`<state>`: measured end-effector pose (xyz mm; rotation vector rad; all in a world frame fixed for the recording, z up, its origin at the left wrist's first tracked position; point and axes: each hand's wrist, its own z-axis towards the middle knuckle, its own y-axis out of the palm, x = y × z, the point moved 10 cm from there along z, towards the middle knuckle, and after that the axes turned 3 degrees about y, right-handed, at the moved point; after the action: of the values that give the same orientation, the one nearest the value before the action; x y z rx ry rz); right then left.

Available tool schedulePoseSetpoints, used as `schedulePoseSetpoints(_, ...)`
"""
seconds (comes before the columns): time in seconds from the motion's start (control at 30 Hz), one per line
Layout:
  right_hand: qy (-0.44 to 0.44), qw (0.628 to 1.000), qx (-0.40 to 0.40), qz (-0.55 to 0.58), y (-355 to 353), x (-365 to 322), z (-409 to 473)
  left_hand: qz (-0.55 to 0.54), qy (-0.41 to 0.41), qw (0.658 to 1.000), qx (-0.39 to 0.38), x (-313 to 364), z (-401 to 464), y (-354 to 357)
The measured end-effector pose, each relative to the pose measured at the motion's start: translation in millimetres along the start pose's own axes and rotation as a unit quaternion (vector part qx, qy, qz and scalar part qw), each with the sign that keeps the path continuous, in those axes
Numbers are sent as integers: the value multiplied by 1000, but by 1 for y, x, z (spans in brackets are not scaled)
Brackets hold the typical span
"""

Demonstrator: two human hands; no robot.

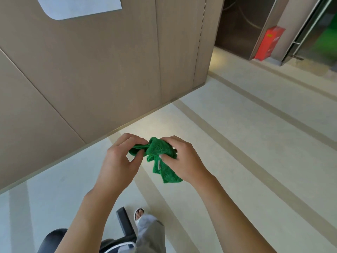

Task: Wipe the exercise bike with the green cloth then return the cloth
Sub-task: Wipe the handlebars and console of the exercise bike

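L hand + R hand both pinching green cloth, bunched at chest height above floor. Bike parts maybe at bottom edge. Advice: refold into flat pad w/ clean face out.

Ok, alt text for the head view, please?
Both hands, left hand and right hand, bunch a green cloth at chest height above a pale floor, beside a tan panelled wall. A sandalled foot shows below.

A pale, glossy floor is seen, crossed by darker beige stripes. A sandalled foot is planted on it, just beside a black bar of equipment; a red box is stood far off.
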<state>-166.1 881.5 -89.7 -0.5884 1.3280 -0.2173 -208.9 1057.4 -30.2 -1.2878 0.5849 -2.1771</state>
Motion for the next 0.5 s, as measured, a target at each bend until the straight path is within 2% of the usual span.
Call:
schedulePoseSetpoints(0.3,-4,1000,-20,-14,33,-32,158,-19,-42,998,41,-112,113,-63)
schedulePoseSetpoints(0.5,-12,999,-33,10,67,-60,253,-46,-61,997,13,-176,177,-92)
